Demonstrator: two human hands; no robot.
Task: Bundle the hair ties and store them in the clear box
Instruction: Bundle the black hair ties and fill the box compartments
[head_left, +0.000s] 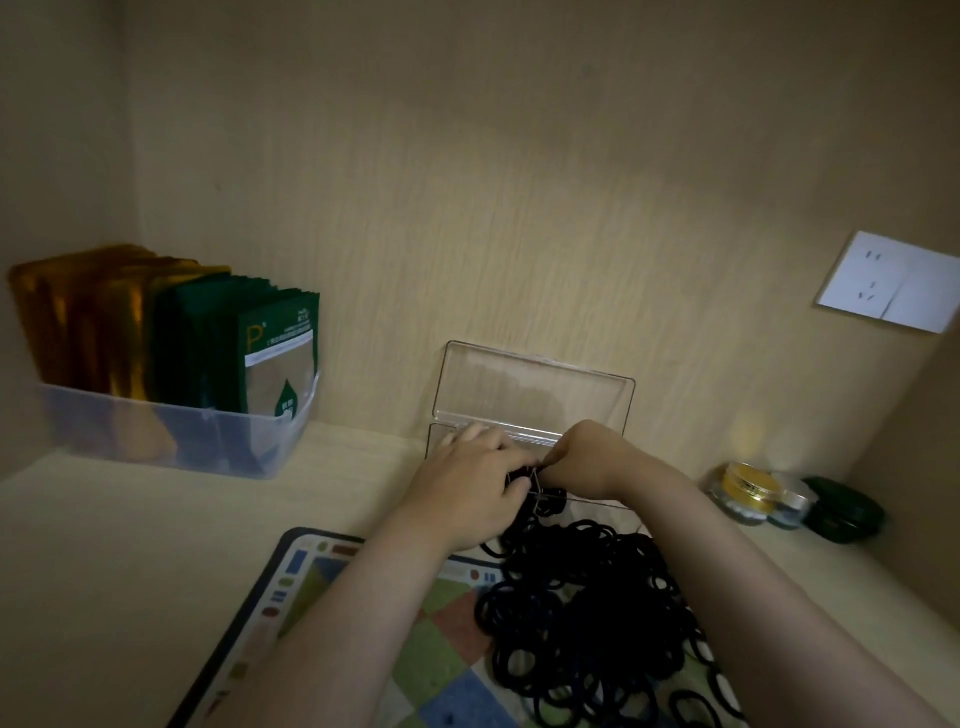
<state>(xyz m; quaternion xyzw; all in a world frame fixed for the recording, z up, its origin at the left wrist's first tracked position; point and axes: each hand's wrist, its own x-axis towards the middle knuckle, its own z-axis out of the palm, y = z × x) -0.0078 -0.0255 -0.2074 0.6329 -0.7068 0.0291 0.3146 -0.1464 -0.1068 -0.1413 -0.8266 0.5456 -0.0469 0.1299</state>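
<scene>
Hair ties (587, 623), hands (462, 488) before clear box (535, 389) (jars (748, 491) rightward)

Matt wood-grain shelf (156, 525), glossy clear plastic box (535, 389), matt black hair ties (587, 613).

**Dim little desk nook**

My corner was pretty dark. Pale wood-grain back panel (519, 208), a matching left side panel (57, 156) and right side panel (927, 447), same light wood desktop (130, 545) underneath. A white wall socket (888, 283) sat up on the right, and a faint yellowish glow (748, 431) hit the wood low down.
</scene>
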